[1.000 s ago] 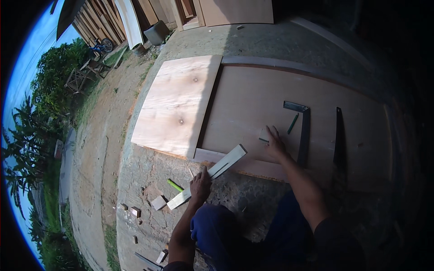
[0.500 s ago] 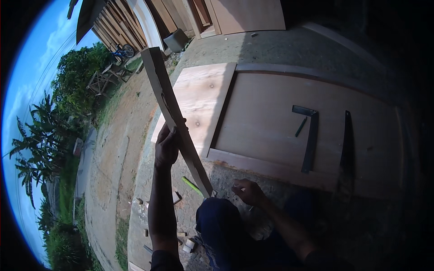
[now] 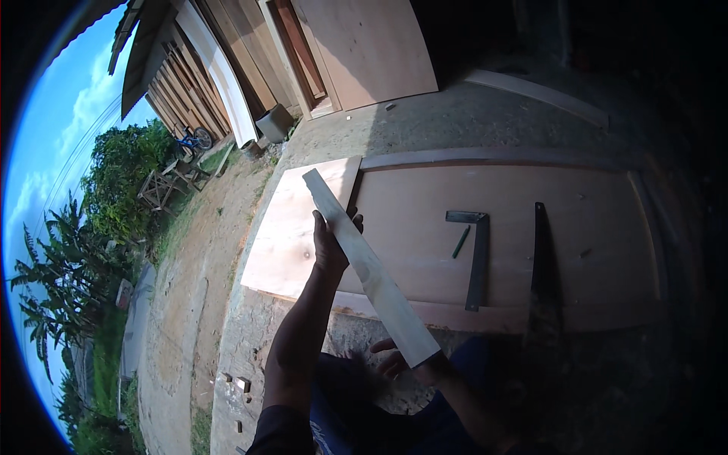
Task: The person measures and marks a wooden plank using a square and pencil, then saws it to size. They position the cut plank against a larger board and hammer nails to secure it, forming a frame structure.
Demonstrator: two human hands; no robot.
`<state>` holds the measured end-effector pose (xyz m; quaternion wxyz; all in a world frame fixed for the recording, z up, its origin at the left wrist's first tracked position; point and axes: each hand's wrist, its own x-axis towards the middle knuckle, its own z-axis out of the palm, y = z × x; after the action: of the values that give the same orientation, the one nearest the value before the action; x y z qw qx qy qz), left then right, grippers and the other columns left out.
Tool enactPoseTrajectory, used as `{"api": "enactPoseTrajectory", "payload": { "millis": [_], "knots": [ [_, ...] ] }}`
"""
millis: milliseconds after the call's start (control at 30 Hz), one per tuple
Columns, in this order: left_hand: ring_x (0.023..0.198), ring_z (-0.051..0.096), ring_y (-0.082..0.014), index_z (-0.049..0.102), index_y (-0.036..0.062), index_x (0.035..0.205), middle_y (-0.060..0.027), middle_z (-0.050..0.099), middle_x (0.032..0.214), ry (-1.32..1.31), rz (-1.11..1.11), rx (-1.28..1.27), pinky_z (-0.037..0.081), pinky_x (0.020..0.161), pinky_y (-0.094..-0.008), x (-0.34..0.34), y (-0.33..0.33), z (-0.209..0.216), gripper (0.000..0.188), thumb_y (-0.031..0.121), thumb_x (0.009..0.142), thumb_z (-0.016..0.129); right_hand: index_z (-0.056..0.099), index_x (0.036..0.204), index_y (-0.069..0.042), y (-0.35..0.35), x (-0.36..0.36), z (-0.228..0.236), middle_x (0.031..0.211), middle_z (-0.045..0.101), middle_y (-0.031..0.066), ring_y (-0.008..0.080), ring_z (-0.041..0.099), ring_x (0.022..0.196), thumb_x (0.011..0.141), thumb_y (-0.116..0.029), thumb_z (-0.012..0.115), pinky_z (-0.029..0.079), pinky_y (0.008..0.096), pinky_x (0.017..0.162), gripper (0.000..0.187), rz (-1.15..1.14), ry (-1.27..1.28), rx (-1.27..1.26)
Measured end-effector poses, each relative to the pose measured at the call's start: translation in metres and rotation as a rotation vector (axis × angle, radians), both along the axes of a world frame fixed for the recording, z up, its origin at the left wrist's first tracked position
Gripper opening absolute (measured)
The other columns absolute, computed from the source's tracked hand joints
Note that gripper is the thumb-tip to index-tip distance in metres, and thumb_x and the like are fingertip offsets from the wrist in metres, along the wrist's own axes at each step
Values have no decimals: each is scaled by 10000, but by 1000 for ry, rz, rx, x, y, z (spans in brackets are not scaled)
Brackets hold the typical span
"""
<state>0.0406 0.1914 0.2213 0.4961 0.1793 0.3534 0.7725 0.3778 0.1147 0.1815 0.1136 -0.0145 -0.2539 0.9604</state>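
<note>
A long pale wooden strip slants from upper left down to lower right in front of me. My left hand grips it near its middle and holds it raised above the ground. Beneath the strip's lower end, my right hand hovers with fingers spread; whether it touches the wood I cannot tell. Behind the strip, a wide plywood sheet lies flat on the concrete, with a lighter board on its left part.
On the plywood lie a metal square, a dark pencil and a handsaw. Small wood offcuts are scattered on the ground at lower left. Boards lean on the building at the back.
The strip, lifted from the ground a second ago, has swung from steeply raised at the left to a lower slant in front of me. My right hand has moved under its lower end.
</note>
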Motion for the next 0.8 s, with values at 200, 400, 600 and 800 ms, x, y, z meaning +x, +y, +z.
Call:
{"api": "enactPoseTrajectory", "payload": {
  "millis": [200,400,600,800],
  "knots": [
    [1180,587,-389,286,54,1523,-210,480,1381,148,-6,-98,511,972,-496,2,0,-21,810,588,985,570,483,1435,38,-3,8,-32,1284,645,194,224,719,1000,995,-394,663,616,346,791,642,-103,-238,121],
    [1139,618,-375,295,15,1509,-191,502,1381,243,-36,-73,535,911,-482,-32,0,-27,841,599,976,582,339,1552,10,12,5,-35,1335,616,204,284,684,1110,988,-522,621,568,479,913,825,-58,-28,-289],
    [1179,621,-365,355,20,1477,-169,528,1370,193,-43,-206,542,901,-455,-57,-1,-84,814,638,982,544,263,1590,15,7,-94,-40,1491,486,283,338,483,1398,1023,-374,577,380,373,1137,756,-293,-607,675],
    [1195,629,-398,430,-22,1498,-234,565,1437,988,-234,-629,497,1026,-462,-150,-46,-193,758,592,1053,416,346,1536,32,1,-190,-74,1384,559,341,428,578,1298,1008,-304,611,480,447,1054,679,-501,-843,991]
  ]
}}
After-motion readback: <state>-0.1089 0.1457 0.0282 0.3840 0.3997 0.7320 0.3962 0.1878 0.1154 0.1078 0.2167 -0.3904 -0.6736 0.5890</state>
